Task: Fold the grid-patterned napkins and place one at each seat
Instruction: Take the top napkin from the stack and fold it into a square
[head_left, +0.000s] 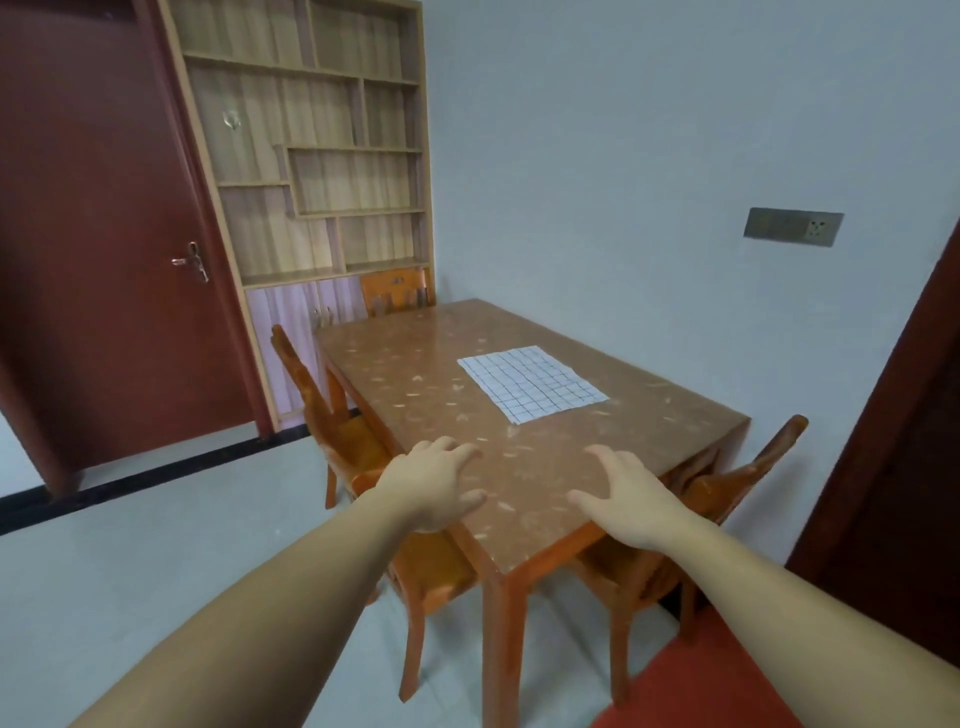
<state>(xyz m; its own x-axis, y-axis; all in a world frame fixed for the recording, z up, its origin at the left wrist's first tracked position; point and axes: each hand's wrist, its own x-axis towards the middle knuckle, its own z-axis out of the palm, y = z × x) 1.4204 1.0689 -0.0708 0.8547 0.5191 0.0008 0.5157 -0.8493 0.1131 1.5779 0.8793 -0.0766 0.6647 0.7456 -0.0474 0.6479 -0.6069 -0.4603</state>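
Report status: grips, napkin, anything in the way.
Left grip and right grip open, empty, at near end of table. Napkin flat, unfolded, beyond both. Nothing between.

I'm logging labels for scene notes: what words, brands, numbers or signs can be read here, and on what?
None can be read.
The grid-patterned napkin bears only lines.
The wall socket plate shows no legible marking.
The far chair back has a small mark, too blurred to read.
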